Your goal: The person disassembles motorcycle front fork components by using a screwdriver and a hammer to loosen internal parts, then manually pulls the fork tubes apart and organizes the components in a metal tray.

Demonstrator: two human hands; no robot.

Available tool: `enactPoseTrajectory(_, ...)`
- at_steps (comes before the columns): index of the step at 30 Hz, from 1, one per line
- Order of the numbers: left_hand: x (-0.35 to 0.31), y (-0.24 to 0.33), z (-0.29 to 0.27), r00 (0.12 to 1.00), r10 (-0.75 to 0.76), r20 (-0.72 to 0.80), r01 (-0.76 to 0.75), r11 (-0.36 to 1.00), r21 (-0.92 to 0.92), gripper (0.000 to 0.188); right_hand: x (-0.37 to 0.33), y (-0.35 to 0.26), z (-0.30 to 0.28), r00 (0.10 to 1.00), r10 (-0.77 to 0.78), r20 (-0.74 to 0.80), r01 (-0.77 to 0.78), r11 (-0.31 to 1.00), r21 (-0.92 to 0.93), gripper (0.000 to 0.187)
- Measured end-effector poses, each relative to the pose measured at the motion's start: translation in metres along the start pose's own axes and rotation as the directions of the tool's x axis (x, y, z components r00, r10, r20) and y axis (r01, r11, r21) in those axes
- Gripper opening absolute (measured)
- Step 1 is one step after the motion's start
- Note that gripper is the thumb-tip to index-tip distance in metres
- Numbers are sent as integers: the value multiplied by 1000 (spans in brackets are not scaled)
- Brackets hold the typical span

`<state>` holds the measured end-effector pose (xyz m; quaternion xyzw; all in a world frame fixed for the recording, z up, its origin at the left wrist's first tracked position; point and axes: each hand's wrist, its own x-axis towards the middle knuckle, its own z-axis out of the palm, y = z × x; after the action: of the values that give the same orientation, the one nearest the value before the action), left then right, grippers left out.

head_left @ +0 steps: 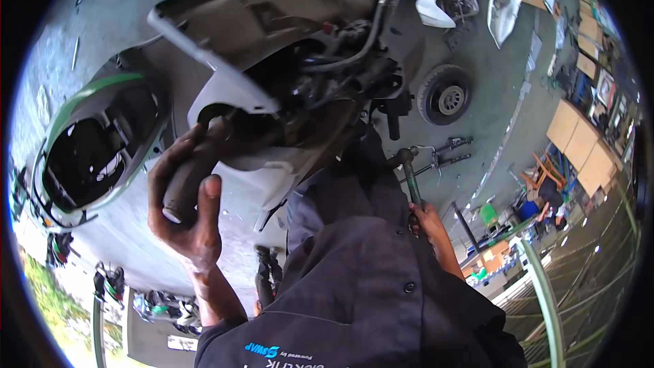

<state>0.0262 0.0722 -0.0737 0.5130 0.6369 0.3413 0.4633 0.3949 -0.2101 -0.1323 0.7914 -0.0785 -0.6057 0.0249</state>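
Note:
My left hand (180,211) is wrapped around a dark cylindrical handlebar grip (187,180), its thumb along the near side. The grip sits at the left end of a partly dismantled scooter front (320,75), with exposed dark parts and pale panels around it. My right hand (429,225) is closed on the green handle of a hammer (413,180), held head up, right of my body. The hammer head lies close to the scooter's other dark grip (394,123). Part of the right hand's fingers is hidden behind the handle.
A scooter seat section with a green rim (95,95) lies to the left. Right of the scooter, a wheel (444,94) and a metal fork-like part (449,153) lie on the grey floor. White panels (504,13) are beyond. Another person (550,197) and cardboard boxes (579,140) appear far right.

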Motion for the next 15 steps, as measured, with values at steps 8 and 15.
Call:
enactPoseTrajectory(8,5,-9,41,968,-247,-43,249,968,39,41,3,16,-1,998,50,32,-57,965,257,24)
enactPoseTrajectory(15,7,-19,45,951,-290,-105,300,950,92,44,16,50,2,995,75,67,-89,967,237,20)
